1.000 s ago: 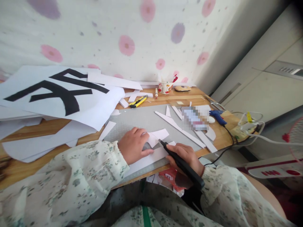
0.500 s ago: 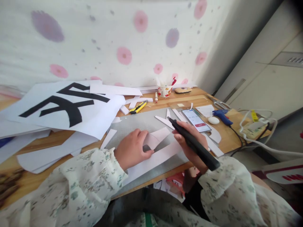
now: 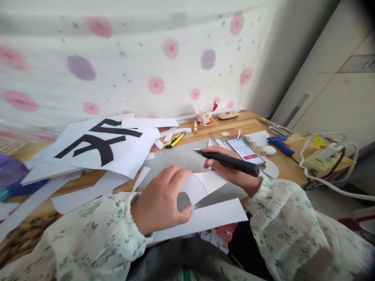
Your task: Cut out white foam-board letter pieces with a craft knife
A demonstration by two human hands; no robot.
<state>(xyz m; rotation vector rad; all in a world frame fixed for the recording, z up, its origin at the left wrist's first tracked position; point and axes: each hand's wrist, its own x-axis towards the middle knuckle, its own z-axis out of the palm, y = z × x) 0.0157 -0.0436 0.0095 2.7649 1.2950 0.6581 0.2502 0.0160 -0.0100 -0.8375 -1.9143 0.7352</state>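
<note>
Black and slim, the cutter is gripped in the right hand, tip over the grey mat; the left hand, thumb spread from its fingers, is at the curved white piece (a yellow knife lies beyond).

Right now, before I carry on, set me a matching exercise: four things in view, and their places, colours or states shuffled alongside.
Things
1. black tool
2. yellow cutter
3. glue gun
4. patterned cup

Places, colours or states
A. blue, with a dark cord
B. a red thing sticks up from it
C. held in the right hand
D. lying beside white strips

Pairs: 1-C, 2-D, 3-A, 4-B
</note>
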